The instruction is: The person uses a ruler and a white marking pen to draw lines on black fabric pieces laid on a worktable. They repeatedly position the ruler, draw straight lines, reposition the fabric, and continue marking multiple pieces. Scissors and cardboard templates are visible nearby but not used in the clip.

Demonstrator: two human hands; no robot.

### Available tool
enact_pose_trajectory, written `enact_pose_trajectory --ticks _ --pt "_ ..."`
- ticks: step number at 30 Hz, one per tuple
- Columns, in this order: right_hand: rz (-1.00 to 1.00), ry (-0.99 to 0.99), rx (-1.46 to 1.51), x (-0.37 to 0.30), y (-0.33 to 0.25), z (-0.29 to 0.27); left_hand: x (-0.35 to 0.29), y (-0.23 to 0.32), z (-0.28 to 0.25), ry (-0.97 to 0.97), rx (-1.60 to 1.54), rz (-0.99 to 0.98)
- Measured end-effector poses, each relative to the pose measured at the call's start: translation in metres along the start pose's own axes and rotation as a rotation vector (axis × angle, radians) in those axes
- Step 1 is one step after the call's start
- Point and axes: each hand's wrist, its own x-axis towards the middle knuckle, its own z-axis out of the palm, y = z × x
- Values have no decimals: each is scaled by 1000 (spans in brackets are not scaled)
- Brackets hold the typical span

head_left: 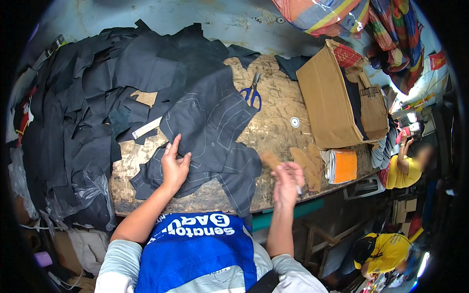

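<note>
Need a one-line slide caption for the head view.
Left hand on white-lined dark material, right hand holding a brown piece, blue-handled scissors lying on the worn table.

Blurred right hand (288, 183), fisheye-bent edges.

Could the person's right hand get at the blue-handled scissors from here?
Probably yes: the scissors lie uncovered, with open tabletop between them and the right hand, though that hand appears to hold a brown piece.

This looks like a workshop. A scarred wooden table (276, 95) bears scissors (254, 88), a dark heap (93, 102) of cut pieces and sheets (195, 129) marked with pale outlines.
</note>
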Motion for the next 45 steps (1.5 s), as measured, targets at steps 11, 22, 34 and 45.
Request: enact_pose_trajectory --ticks 11,22,34,45 --pt "267 -464 -267 -18 78 73 -34 15 -29 144 314 525" --pt "57 -475 -582 -17 81 73 -64 22 2 -720 622 548" --pt "-328 -491 -816 -19 73 58 -65 22 16 -708 590 511" --pt "-345 -387 -907 -20 77 77 -65 28 12 -751 632 589"
